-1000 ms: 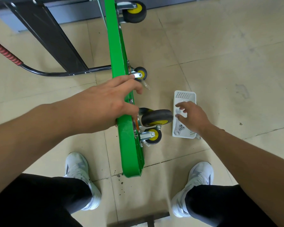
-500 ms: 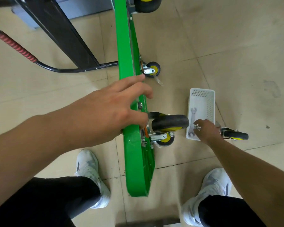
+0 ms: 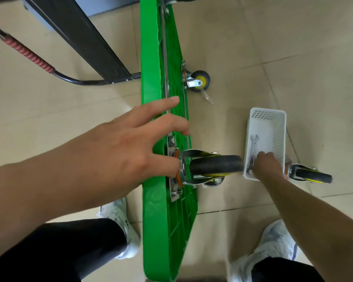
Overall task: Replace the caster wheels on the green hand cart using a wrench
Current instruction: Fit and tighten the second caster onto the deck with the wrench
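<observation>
plainly, the green hand cart (image 3: 151, 58) stands tipped on its long edge on the tiled floor (image 3: 293, 47), underside facing right, so its wheels stick out sideways: a big black caster wheel (image 3: 216, 166) near the person's feet and a small caster (image 3: 199, 80) further up. the left hand (image 3: 130, 147) lies over the top edge with fingers spread and relaxed, thumb down by the mounting plate (image 3: 172, 143), steadying more than gripping. the right hand (image 3: 268, 164) reaches into the white basket (image 3: 278, 135) just beside the big wheel, fingers curled down over the near end of the wrench (image 3: 253, 147) lying inside; whether they have closed on it i cannot tell, since the hand covers that end. a loose caster (image 3: 312, 177) lies on the floor just right of the basket. the main risk is the cart itself: balanced on edge under a slack palm, it could tip over toward the basket and the reaching arm. a fingertip hold on the wrench's end may let it slip and clatter back, and the light basket could skid or tip as the tool lifts. the thumb sits close enough to the swivel to be nipped if the wheel swings, and the loose caster could roll underfoot.
</observation>
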A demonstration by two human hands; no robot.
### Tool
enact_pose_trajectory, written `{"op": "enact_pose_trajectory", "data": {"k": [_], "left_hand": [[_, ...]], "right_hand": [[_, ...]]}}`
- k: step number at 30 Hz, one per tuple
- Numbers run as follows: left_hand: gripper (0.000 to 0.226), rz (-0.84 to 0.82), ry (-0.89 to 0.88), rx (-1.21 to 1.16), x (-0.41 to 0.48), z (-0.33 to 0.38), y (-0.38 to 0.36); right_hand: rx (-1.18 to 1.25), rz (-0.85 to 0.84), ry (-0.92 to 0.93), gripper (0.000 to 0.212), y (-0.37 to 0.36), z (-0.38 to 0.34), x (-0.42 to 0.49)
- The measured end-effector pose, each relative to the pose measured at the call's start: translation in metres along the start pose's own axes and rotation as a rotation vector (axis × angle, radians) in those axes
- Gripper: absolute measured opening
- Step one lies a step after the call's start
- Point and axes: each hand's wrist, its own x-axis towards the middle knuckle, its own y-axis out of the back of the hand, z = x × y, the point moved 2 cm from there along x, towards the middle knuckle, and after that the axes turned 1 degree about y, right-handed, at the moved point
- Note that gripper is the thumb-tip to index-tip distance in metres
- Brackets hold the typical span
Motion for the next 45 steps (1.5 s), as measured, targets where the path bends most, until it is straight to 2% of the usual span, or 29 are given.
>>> {"op": "enact_pose_trajectory", "data": {"k": [4, 14, 20, 23, 25, 28, 33, 36, 39, 41, 42, 45], "left_hand": [[0.046, 0.002, 0.006, -0.005, 0.002, 0.000, 0.000], [0.042, -0.020, 0.006, 0.001, 0.002, 0.001, -0.001], [0.059, 0.038, 0.004, 0.048, 0.001, 0.000, -0.002], [0.048, 0.024, -0.008, 0.027, 0.002, 0.000, -0.005], [0.046, -0.002, -0.006, 0.003, 0.000, 0.000, -0.006], [0.050, -0.005, 0.003, -0.051, -0.001, -0.001, -0.007], [0.039, 0.035, 0.000, -0.011, 0.001, -0.001, -0.006], [0.036, 0.051, 0.001, -0.012, 0.001, 0.001, -0.003], [0.041, 0.044, 0.001, -0.003, 0.002, 0.001, -0.002], [0.042, 0.039, -0.008, -0.025, 0.003, 0.002, 0.001], [0.042, 0.045, -0.013, -0.024, 0.004, 0.002, 0.001], [0.041, 0.049, -0.012, -0.010, 0.002, 0.001, 0.000]], "right_hand": [[-0.081, 0.000, -0.004, 0.040, -0.001, 0.000, 0.005], [-0.031, -0.077, -0.052, 0.039, 0.003, -0.001, 0.007], [-0.042, -0.074, -0.018, 0.043, 0.023, -0.015, -0.007], [-0.017, -0.066, -0.049, 0.048, 0.047, -0.027, -0.021], [-0.037, -0.049, -0.052, 0.041, 0.063, -0.033, -0.031], [0.001, 0.052, -0.033, 0.019, 0.081, -0.039, -0.041], [0.085, 0.154, 0.097, 0.017, 0.105, -0.051, -0.053], [0.160, 0.167, 0.106, 0.018, 0.124, -0.056, -0.064], [0.285, 0.094, 0.150, 0.014, 0.147, -0.059, -0.076], [0.546, 0.061, 0.210, 0.023, 0.173, -0.068, -0.099], [0.729, 0.065, 0.176, 0.025, 0.185, -0.069, -0.111], [0.885, 0.074, 0.236, 0.017, 0.216, -0.077, -0.150]]}}
